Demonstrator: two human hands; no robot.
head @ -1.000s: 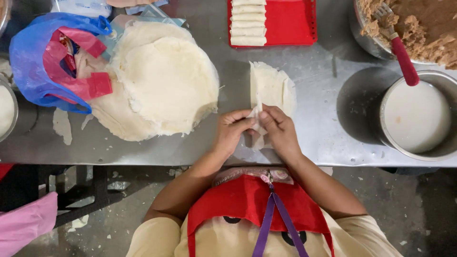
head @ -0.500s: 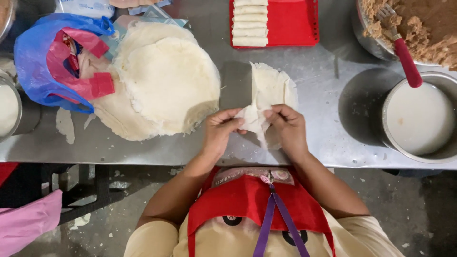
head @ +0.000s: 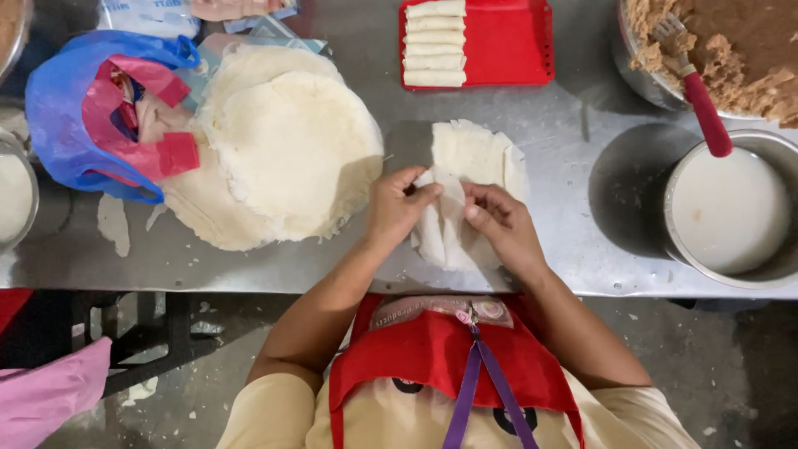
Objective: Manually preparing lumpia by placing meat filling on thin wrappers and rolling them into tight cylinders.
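While both hands, left hand (head: 399,208) and right hand (head: 499,224), pinch the thin wrapper (head: 470,187) with narrowed fingers, hard tugging could tear it.

At far left we see a crumpled blue-and-red plastic bag (head: 91,116); behind it, pale printed packets (head: 199,10) (partly cropped).

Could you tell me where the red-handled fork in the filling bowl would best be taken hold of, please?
Probably the red handle of the fork, approached from the near right, above the pot of white liquid. The handle juts free over the bowl rim, while the tines sit buried in brown filling.
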